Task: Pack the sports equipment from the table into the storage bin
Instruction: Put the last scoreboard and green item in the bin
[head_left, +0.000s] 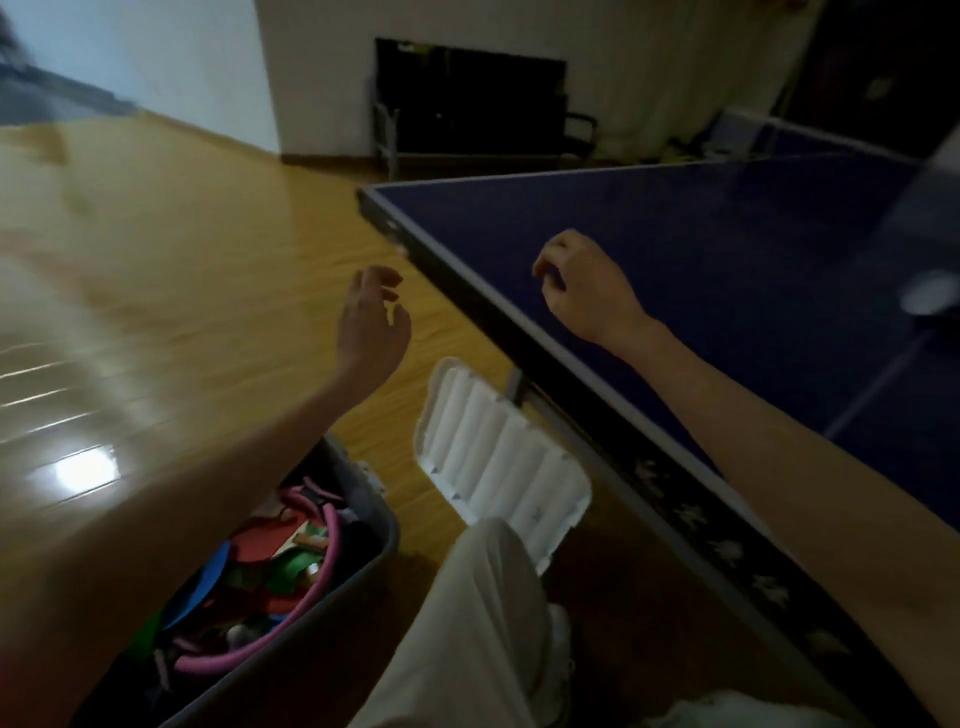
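Both hands are hanging empty: left hand (371, 317) loose, right hand (584, 288) half-curled over the dark blue table-tennis counter (727, 249). Reaching next toward 3 o'clock for the blurred white round object (930, 293), then dropping it into the grey plastic storage bin (322, 597) at 7 o'clock.

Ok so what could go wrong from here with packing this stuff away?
The white ball lies near the table far edge, beyond the right hand; a hasty reach might knock it off. The storage bin looks heaped, so the lid leaning by the table may not close flat.
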